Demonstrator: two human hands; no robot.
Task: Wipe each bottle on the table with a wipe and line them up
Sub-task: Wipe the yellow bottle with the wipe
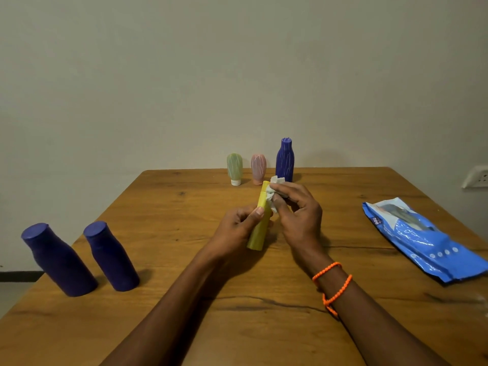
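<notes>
My left hand grips a slim yellow bottle above the middle of the wooden table, tilted with its top pointing away. My right hand pinches a crumpled white wipe against the bottle's upper part. Two dark purple bottles stand side by side at the left. At the far edge stand a green tube bottle, a pink tube bottle and a taller purple bottle in a row.
A blue pack of wipes lies flat at the right side of the table. A wall socket sits on the right wall. Orange bead bracelets circle my right wrist. The wall stands just behind the table's far edge.
</notes>
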